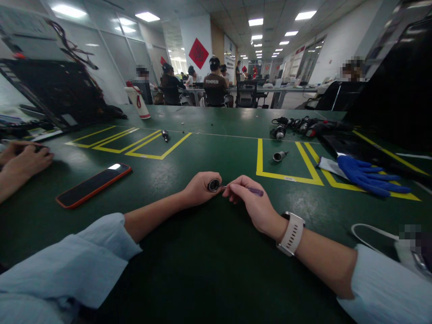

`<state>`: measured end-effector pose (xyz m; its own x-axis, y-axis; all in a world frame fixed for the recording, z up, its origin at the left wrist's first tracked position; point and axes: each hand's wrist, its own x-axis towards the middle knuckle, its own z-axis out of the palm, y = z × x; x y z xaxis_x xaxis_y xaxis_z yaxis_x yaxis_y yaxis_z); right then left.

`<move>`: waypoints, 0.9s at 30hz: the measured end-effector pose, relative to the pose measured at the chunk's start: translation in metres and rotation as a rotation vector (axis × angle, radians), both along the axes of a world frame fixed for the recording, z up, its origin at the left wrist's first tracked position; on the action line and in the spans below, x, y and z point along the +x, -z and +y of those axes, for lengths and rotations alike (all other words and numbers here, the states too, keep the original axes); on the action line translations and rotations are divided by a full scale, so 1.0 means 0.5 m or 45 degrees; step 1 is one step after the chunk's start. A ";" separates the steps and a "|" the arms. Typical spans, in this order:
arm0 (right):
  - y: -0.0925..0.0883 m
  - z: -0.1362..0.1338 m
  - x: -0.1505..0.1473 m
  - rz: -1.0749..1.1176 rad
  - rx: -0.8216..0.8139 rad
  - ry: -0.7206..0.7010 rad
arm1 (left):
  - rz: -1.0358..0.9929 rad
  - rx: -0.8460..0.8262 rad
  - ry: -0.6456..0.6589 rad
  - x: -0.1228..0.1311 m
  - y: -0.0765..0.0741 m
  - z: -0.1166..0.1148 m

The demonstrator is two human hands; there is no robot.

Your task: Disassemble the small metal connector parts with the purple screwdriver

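Over the near middle of the green table, my left hand [200, 190] is closed around a small round metal part [213, 185], its dark hollow end facing me. My right hand [249, 198] pinches a thin screwdriver [255, 191] with a purplish handle. The screwdriver's shaft points left to the side of the metal part; whether the tip touches it I cannot tell. Ahead to the right, a metal cup-shaped part with a thin stem [278, 156] lies inside a yellow taped box. Another small metal part [165, 136] lies ahead to the left.
An orange-cased phone [94, 184] lies left of my arm. Another person's hands [27, 164] are at the far left. A blue glove [367, 174] and a heap of dark metal parts and cables [303, 127] lie to the right. A white cup [138, 102] stands farther back.
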<state>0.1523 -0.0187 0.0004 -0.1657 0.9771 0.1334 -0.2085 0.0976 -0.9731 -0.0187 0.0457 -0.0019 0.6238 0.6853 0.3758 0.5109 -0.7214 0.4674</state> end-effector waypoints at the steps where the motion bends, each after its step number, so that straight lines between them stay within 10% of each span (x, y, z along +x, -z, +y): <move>1: 0.000 0.000 -0.001 -0.039 0.001 -0.010 | 0.036 0.014 0.003 0.000 -0.001 -0.001; 27: -0.006 0.003 0.004 0.154 -0.164 -0.132 | -0.163 -0.274 0.155 0.003 -0.007 -0.002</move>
<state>0.1541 -0.0172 0.0034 -0.2567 0.9659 0.0334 -0.3268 -0.0542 -0.9435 -0.0174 0.0445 0.0017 0.6633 0.6808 0.3108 0.3531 -0.6509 0.6721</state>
